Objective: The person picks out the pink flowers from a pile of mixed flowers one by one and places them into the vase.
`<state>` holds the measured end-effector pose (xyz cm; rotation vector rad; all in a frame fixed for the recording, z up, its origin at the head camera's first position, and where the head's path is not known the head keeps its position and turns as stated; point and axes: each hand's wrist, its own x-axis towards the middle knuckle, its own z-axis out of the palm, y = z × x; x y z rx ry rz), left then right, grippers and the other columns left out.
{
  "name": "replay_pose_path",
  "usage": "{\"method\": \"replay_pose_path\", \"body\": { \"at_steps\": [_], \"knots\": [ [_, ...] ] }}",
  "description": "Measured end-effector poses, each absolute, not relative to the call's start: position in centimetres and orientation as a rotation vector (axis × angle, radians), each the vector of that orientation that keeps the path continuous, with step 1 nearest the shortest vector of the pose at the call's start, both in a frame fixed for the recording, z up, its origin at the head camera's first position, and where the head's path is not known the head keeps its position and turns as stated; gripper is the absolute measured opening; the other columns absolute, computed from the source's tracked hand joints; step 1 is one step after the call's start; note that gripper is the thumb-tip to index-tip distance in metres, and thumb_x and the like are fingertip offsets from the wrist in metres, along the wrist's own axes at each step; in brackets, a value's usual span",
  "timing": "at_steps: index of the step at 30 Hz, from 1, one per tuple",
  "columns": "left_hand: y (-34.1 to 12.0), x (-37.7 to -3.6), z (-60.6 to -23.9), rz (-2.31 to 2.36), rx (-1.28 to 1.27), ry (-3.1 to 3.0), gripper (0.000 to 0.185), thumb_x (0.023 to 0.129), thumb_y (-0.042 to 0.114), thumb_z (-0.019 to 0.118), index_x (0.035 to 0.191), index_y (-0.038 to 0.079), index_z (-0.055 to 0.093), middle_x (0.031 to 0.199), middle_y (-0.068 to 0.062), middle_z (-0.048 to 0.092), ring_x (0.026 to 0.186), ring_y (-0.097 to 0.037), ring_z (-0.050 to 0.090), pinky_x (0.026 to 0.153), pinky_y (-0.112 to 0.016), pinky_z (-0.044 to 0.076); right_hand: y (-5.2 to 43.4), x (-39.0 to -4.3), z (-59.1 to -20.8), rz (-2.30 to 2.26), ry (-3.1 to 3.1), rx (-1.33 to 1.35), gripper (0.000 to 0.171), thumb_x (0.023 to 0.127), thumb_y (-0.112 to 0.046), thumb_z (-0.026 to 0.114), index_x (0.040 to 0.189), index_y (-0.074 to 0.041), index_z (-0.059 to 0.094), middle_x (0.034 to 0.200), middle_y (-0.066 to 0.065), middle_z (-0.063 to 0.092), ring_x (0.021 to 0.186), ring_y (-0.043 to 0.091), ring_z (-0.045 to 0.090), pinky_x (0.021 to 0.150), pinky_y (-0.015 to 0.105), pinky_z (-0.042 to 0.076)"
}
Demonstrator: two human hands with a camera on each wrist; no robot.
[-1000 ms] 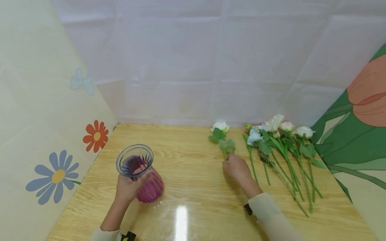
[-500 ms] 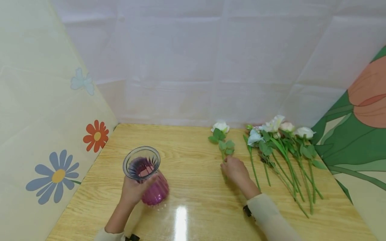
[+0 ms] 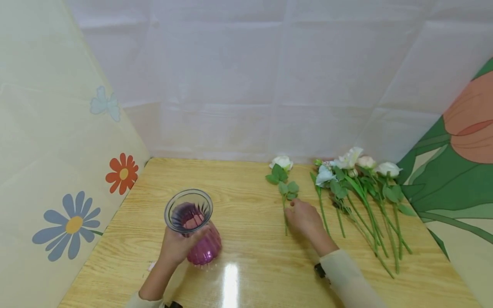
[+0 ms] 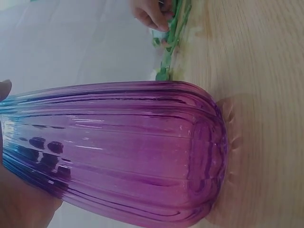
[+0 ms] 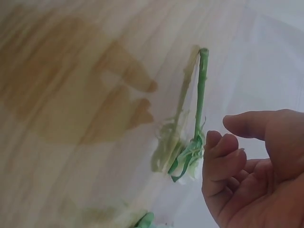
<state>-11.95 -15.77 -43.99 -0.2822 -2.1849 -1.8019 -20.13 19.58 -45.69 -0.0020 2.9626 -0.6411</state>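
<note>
My left hand grips the neck of a ribbed glass vase, blue at the top and purple-pink below. In the left wrist view the base of the vase is close to the wood; whether it touches cannot be told. A white rose with green leaves and a short stem lies on the table. Beside that stem is my right hand. The right wrist view has its thumb apart from the loosely bent fingers, with nothing held between them.
Several white, pale blue and pink flowers lie in a bunch on the right of the wooden table. White sheeting hangs behind, and flower-printed panels stand at both sides. A small pale mark shows left of my left wrist.
The vase has moved to the right in my left hand. My right hand has let go of the rose stem, which now shows in full, and sits just to its right.
</note>
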Motion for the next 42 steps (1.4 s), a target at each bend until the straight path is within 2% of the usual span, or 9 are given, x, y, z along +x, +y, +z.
{"method": "replay_pose_path", "body": {
  "at_steps": [5, 9, 19, 26, 32, 39, 42],
  "knots": [
    [-15.4, -12.0, -44.2, -1.782, -0.31, -2.177, 0.066, 0.074, -0.003, 0.082, 0.132, -0.005, 0.05, 0.119, -0.017, 0.065, 0.109, -0.015, 0.064, 0.098, -0.042, 0.057, 20.6, -20.0, -45.3, -0.639, 2.955, 0.0, 0.04, 0.102, -0.026, 0.055, 0.127, 0.005, 0.059, 0.109, 0.023, 0.07, 0.082, 0.032, 0.067, 0.07, 0.049, 0.058],
    [-15.1, -11.9, -44.3, -1.779, -0.323, -2.176, 0.067, 0.073, -0.003, 0.082, 0.131, -0.005, 0.05, 0.119, -0.018, 0.065, 0.109, -0.017, 0.064, 0.097, -0.037, 0.057, 21.5, -19.8, -44.9, -0.619, 2.948, 0.027, 0.042, 0.102, -0.026, 0.054, 0.13, 0.005, 0.056, 0.114, 0.025, 0.068, 0.086, 0.035, 0.067, 0.069, 0.049, 0.057],
    [-14.5, -11.7, -44.2, -1.802, -0.405, -2.151, 0.067, 0.072, -0.005, 0.082, 0.131, -0.007, 0.05, 0.119, -0.019, 0.064, 0.11, -0.014, 0.063, 0.099, -0.043, 0.056, 24.1, -19.3, -44.3, -0.559, 2.981, 0.058, 0.043, 0.101, -0.026, 0.054, 0.129, 0.008, 0.056, 0.103, 0.023, 0.07, 0.071, 0.028, 0.064, 0.062, 0.047, 0.056],
    [-14.2, -11.5, -44.2, -1.796, -0.386, -2.184, 0.068, 0.072, -0.002, 0.083, 0.132, -0.004, 0.05, 0.121, -0.017, 0.064, 0.112, -0.02, 0.063, 0.099, -0.05, 0.055, 25.8, -19.1, -44.1, -0.568, 2.98, 0.1, 0.045, 0.101, -0.025, 0.055, 0.129, 0.01, 0.055, 0.1, 0.024, 0.07, 0.078, 0.034, 0.067, 0.065, 0.05, 0.057],
    [-14.0, -11.4, -44.2, -1.801, -0.366, -2.206, 0.068, 0.073, -0.001, 0.084, 0.132, -0.004, 0.05, 0.121, -0.019, 0.065, 0.112, -0.035, 0.064, 0.099, -0.055, 0.055, 27.5, -19.0, -44.0, -0.558, 2.958, 0.112, 0.047, 0.102, -0.026, 0.051, 0.132, 0.011, 0.052, 0.101, 0.023, 0.07, 0.076, 0.03, 0.065, 0.064, 0.048, 0.056],
    [-13.6, -11.2, -44.2, -1.837, -0.392, -2.212, 0.072, 0.073, 0.0, 0.085, 0.134, -0.003, 0.047, 0.124, -0.022, 0.063, 0.114, -0.042, 0.063, 0.099, -0.06, 0.053, 29.3, -18.5, -43.5, -0.564, 2.956, 0.127, 0.051, 0.103, -0.027, 0.049, 0.137, 0.012, 0.049, 0.12, 0.032, 0.063, 0.094, 0.043, 0.065, 0.071, 0.053, 0.056],
    [-13.5, -11.2, -44.2, -1.834, -0.406, -2.211, 0.072, 0.073, 0.001, 0.085, 0.134, -0.003, 0.047, 0.123, -0.021, 0.063, 0.113, -0.041, 0.063, 0.098, -0.062, 0.053, 30.1, -18.4, -43.3, -0.565, 2.967, 0.134, 0.051, 0.103, -0.027, 0.051, 0.133, 0.013, 0.051, 0.122, 0.034, 0.061, 0.091, 0.042, 0.066, 0.068, 0.051, 0.057]
  ]
}}
